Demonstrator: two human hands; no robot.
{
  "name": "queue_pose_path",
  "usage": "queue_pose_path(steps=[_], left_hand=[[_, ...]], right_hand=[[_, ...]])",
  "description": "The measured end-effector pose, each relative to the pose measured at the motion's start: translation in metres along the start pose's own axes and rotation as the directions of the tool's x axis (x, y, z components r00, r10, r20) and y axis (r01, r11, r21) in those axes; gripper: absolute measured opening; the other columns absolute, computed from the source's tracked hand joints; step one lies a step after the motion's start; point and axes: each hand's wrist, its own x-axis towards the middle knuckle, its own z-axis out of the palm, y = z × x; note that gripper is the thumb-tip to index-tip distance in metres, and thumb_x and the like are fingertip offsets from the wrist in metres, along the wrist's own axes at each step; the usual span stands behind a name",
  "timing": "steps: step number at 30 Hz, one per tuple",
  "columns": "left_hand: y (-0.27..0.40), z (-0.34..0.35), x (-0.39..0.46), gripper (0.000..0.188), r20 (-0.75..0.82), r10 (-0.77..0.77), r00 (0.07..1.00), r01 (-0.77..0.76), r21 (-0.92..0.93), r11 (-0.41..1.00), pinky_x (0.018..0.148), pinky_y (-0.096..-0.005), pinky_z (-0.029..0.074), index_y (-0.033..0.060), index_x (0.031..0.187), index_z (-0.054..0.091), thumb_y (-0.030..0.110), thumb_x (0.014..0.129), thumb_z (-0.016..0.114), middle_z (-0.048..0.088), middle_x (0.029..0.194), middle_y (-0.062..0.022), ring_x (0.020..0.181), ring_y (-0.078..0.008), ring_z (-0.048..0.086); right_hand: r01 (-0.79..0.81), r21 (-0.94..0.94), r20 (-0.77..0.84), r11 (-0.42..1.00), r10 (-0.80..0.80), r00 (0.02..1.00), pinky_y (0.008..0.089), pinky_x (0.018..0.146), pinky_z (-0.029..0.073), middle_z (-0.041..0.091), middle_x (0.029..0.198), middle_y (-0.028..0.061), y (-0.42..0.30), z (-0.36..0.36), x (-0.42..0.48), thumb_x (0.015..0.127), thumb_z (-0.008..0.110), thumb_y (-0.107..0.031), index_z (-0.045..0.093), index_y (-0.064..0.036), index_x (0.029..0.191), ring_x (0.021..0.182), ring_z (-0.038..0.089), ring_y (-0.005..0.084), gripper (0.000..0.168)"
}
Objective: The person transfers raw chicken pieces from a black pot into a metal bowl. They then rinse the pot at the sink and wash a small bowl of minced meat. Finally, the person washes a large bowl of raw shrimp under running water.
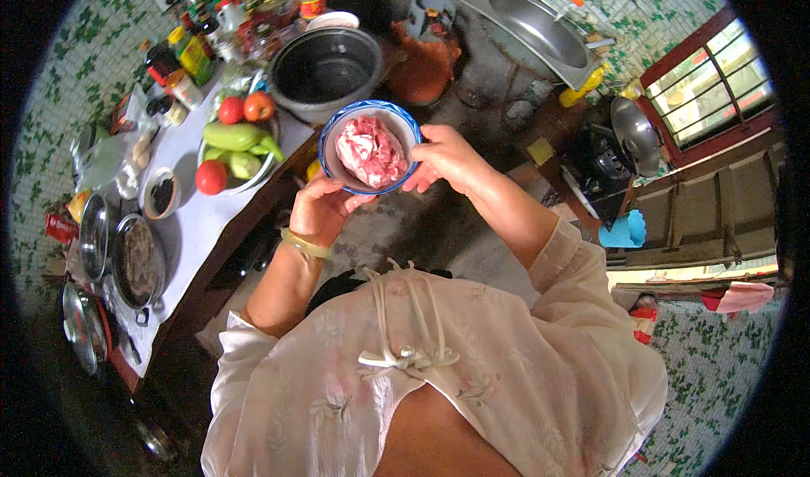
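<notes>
Both of my hands hold a blue-and-white bowl [329, 158] out in front of my body. Inside it lies a pile of raw, pink meat [372, 151] with pale streaks of fat. My left hand [321, 206] grips the lower-left rim, its thumb by the edge and its fingers partly hidden under the bowl. On the right side, my right hand [450, 158] has its thumb at the rim and its other fingers below. A pale bangle [306, 244] circles my left wrist. Just beyond the bowl, a large dark pot [326, 65] stands at the table's end.
The table [212, 179] at left carries a white basin [258, 179] of tomatoes and green vegetables, a small bowl [162, 193] of dark food, pans, and several seasoning bottles [191, 56]. Ahead are a gas cylinder [430, 16] and a steel sink [538, 27]. A wok [635, 136] leans at right.
</notes>
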Motion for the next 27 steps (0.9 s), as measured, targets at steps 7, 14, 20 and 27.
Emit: queue_pose_path(steps=[7, 14, 20, 27], left_hand=[[-0.045, 0.065, 0.091, 0.046, 0.055, -0.079, 0.995, 0.079, -0.004, 0.997, 0.083, -0.0389, 0.053, -0.0026, 0.118, 0.048, 0.014, 0.076, 0.056, 0.055, 0.115, -0.0167, 0.102, -0.0299, 0.057], [-0.065, 0.108, 0.192, 0.047, 0.100, -0.169, 0.981, 0.164, 0.059, 0.985, 0.084, -0.0417, 0.052, -0.0026, 0.118, 0.048, 0.015, 0.074, 0.056, 0.054, 0.115, -0.0160, 0.100, -0.0308, 0.057], [-0.076, 0.124, 0.289, 0.045, 0.197, -0.256, 0.946, 0.243, 0.088, 0.966, 0.086, -0.0436, 0.050, -0.0009, 0.113, 0.051, 0.016, 0.072, 0.056, 0.057, 0.112, -0.0156, 0.100, -0.0315, 0.057], [-0.079, 0.149, 0.396, 0.045, 0.259, -0.347, 0.901, 0.323, 0.131, 0.937, 0.084, -0.0434, 0.051, -0.0009, 0.113, 0.051, 0.016, 0.072, 0.055, 0.056, 0.111, -0.0156, 0.100, -0.0291, 0.056]], right_hand=[[0.010, 0.025, -0.113, 1.000, -0.007, 0.994, 0.0308, 0.045, 0.050, 0.062, 0.088, 0.0176, -0.010, -0.115, -0.012, 0.076, 0.048, -0.009, 0.050, 0.006, 0.106, 0.060, 0.065, 0.0267, 0.033], [0.071, 0.097, -0.242, 0.993, -0.046, 0.969, 0.0314, 0.046, 0.050, 0.063, 0.086, 0.0173, -0.012, -0.208, -0.001, 0.077, 0.049, -0.011, 0.051, 0.005, 0.104, 0.059, 0.065, 0.0267, 0.032], [0.160, 0.146, -0.368, 0.976, -0.097, 0.925, 0.0316, 0.041, 0.050, 0.062, 0.076, 0.0187, -0.020, -0.271, 0.025, 0.077, 0.052, -0.013, 0.049, 0.006, 0.101, 0.055, 0.064, 0.0265, 0.031], [0.175, 0.161, -0.438, 0.971, -0.088, 0.894, 0.0261, 0.045, 0.049, 0.062, 0.091, 0.0131, -0.025, -0.342, 0.064, 0.082, 0.054, -0.020, 0.048, 0.002, 0.109, 0.064, 0.065, 0.0211, 0.035]])
